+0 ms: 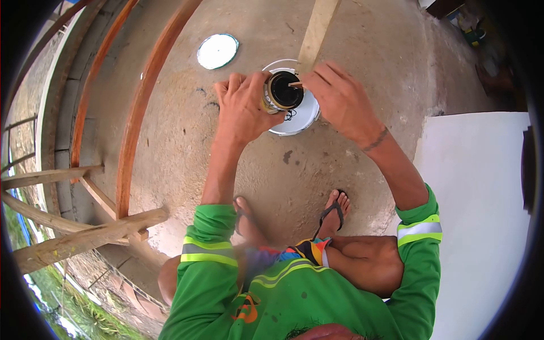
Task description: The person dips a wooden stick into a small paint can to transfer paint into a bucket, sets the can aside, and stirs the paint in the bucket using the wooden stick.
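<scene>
My left hand [242, 110] is wrapped round the side of a small round can [270, 101]. Its open top faces me, and the inside looks black and glossy. Between the fingers of my right hand [340, 102] is a thin wooden stick [295, 84], its tip over or in the dark mouth of the can; how deep it goes I cannot tell. A white bucket [307, 116] with a wire handle stands on the floor beneath the can, which hides much of it. Some dark marks show on the bucket near my left fingertips.
A round white lid [218, 51] lies on the concrete floor [283, 164]. A wooden post [318, 31] rises behind the bucket. Reddish beams [148, 85] and bare timber [90, 238] stand on the left. A large white panel [473, 221] is on the right.
</scene>
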